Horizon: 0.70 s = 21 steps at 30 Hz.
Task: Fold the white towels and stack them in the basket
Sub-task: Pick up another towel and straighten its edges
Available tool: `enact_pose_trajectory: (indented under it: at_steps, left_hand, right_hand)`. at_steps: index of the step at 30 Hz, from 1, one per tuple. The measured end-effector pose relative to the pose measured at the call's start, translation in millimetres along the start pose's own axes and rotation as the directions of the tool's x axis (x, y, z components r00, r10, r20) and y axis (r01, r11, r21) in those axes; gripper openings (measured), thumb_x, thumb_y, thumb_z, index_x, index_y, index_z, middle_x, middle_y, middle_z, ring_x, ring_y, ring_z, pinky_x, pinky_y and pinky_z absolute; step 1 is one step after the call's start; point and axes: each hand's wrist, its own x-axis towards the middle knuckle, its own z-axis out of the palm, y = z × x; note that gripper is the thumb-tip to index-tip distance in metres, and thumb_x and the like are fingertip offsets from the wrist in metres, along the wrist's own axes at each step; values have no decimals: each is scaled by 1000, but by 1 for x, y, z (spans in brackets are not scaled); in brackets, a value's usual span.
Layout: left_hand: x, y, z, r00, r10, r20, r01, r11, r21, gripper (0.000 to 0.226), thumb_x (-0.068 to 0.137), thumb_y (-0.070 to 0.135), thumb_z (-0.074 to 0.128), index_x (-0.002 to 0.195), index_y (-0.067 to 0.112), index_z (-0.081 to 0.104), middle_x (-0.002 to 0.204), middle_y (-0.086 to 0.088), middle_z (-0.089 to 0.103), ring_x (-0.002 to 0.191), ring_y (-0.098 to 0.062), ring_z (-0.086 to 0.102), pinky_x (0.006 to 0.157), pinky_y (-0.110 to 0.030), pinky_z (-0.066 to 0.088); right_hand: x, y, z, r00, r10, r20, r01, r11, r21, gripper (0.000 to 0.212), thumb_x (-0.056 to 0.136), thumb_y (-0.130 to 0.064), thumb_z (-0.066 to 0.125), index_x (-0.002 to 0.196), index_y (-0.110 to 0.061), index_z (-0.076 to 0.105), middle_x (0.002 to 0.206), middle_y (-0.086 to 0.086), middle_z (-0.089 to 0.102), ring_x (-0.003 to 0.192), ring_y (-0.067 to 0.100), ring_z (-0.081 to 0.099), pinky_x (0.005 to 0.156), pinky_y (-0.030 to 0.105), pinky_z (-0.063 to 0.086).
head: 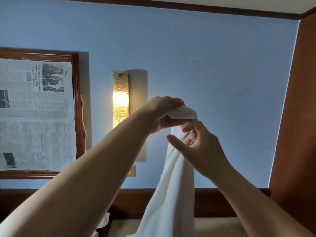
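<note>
A white towel [172,190] hangs down in front of the blue wall, held up high. My left hand [162,113] grips its bunched top end from above. Just below, my right hand [196,142] pinches the towel's edge with thumb and fingers, the towel running down behind the palm. The lower end of the towel drops out of the frame at the bottom. The basket is not in view.
A lit wall lamp [120,98] glows behind my left arm. A wooden frame [77,106] covered with newspaper [34,113] hangs at the left. A dark wooden headboard [222,202] runs along the bottom, a brown wooden panel [297,117] stands at the right.
</note>
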Motion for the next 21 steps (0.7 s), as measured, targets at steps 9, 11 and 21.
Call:
enact_pose_trajectory:
  at_steps: [9,11,21]
  left_hand:
    - [-5,7,11,991,136,7,-135,975,177,30,95,25,76,111,0,72,96,-18,76,69,-19,75,59,-22,56]
    - [-5,8,3,952,304,-35,-241,812,531,28,92,31,77,92,3,78,76,-12,74,56,-13,64,52,-21,49]
    - [0,-8,23,845,457,277,-497,480,723,71,79,78,68,135,36,58,108,9,72,96,2,66,81,-19,50]
  right_hand:
    - [13,19,-2,904,283,-320,-246,957,152,23,94,-38,72,99,-21,57,84,-7,66,75,8,64,62,21,47]
    - [23,27,-11,911,295,-287,-255,952,169,13,94,-28,71,91,-18,63,79,-5,66,71,12,62,59,23,42]
    - [87,0,-93,986,102,134,-134,958,253,26,94,-36,71,76,-18,69,71,-1,66,68,17,60,63,32,43]
